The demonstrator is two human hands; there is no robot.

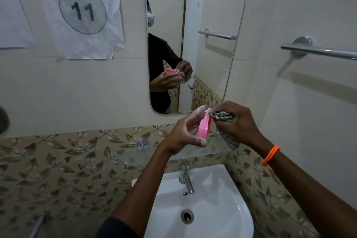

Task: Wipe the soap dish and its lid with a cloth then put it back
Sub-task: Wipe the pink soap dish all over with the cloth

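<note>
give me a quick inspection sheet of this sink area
surface: white basin with tap; glass shelf above it
job's things: pink soap dish held on edge; striped cloth bunched against its top end
clutter: nothing seen
grips: left hand pinches the dish; right hand grips the cloth
cables: nothing seen
surroundings: mirror, workstation 11 sign, towel bar, leaf-pattern tiles
</note>
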